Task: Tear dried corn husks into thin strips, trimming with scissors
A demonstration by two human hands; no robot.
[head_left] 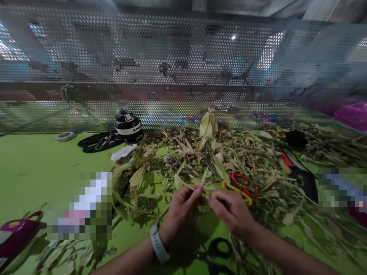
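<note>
My left hand (185, 204), with a pale watch strap at the wrist, is pinched on a thin pale green strip of corn husk (189, 185). Close by on the right, my right hand (231, 208) has its fingers closed at the strip's other end. Its fingertips partly hide what they grip. Just beyond the right hand lie scissors with red and yellow handles (256, 191), their blades partly under husk. A second pair, black scissors (219, 248), rests on the green table (80, 160) below my hands.
Dried husk pieces (258, 160) spread over the middle and right. A folded husk bundle (208, 126) stands upright at the back. A black bottle (129, 128) stands before a perforated metal screen (160, 49). A dark flat object (304, 181) lies right, a magenta object (20, 235) left.
</note>
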